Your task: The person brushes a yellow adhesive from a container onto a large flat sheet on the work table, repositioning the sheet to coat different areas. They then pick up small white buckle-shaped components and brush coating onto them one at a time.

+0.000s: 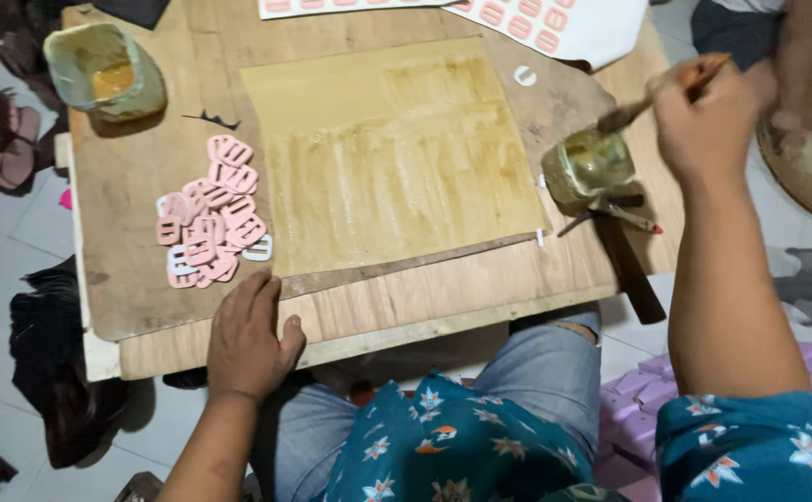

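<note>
- Head view: the left hand lies flat on the near edge of the wooden board, fingers close together and thumb splayed, fingertips touching the near left corner of the glue-coated sheet; it grips nothing.
- The right hand hovers above the board's right edge, fingers curled and pinching the handle of a brush, whose bristles point down into the glue jar.
- The glue jar stands near the right edge, just beside the sheet's right side, with a hammer lying just below it.
- The sheet covers the middle of the board, streaked with wet yellowish glue.
- A pile of pink cut-out pieces lies left of the sheet, close to the left edge.
- A second container sits at the far left corner.
- Sheets of pink shapes overhang the far edge.
</note>
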A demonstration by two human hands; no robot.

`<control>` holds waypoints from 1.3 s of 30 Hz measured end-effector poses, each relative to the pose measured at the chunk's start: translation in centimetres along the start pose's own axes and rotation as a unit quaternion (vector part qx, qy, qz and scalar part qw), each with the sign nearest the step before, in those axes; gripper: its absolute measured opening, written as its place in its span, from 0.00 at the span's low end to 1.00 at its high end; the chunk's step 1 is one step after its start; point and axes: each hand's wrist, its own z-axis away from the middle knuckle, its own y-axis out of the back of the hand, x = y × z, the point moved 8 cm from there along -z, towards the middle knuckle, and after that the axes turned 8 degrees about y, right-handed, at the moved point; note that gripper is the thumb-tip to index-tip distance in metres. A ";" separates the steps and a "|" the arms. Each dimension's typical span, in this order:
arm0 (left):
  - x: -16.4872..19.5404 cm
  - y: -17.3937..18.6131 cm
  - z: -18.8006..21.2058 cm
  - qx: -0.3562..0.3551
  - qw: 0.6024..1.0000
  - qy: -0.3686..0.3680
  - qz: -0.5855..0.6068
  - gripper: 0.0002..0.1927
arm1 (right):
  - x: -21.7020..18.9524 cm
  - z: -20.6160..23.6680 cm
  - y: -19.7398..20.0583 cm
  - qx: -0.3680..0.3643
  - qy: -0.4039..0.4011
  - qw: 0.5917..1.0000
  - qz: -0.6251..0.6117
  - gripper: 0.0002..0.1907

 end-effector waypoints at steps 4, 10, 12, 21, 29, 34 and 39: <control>-0.2 0.0 0.0 -0.005 1.000 0.007 -0.008 0.29 | 2.3 3.7 -1.9 -0.071 -0.021 0.993 0.088 0.11; -0.2 -0.1 0.1 0.002 1.000 0.002 -0.008 0.29 | 3.2 5.3 -3.7 -0.095 -0.062 0.985 0.132 0.17; -0.3 -0.1 0.1 0.002 1.000 -0.002 -0.009 0.29 | 3.9 5.9 -3.8 -0.119 -0.129 0.981 0.083 0.17; -0.3 -0.3 -0.1 0.001 1.000 0.000 -0.006 0.29 | 2.4 6.1 -0.1 -0.024 -0.135 0.990 -0.043 0.12; 0.3 -0.3 0.2 0.018 1.000 -0.010 0.008 0.30 | -5.8 4.0 -4.1 -0.009 -0.031 0.995 -0.097 0.10; 0.4 -0.3 0.3 0.023 0.999 -0.009 0.022 0.29 | -9.4 -1.8 -17.9 -0.071 -0.067 0.957 -0.273 0.12; 0.6 -0.3 0.3 0.009 0.999 -0.009 0.032 0.28 | -8.8 -7.4 -28.7 -0.084 -0.105 0.954 -0.268 0.10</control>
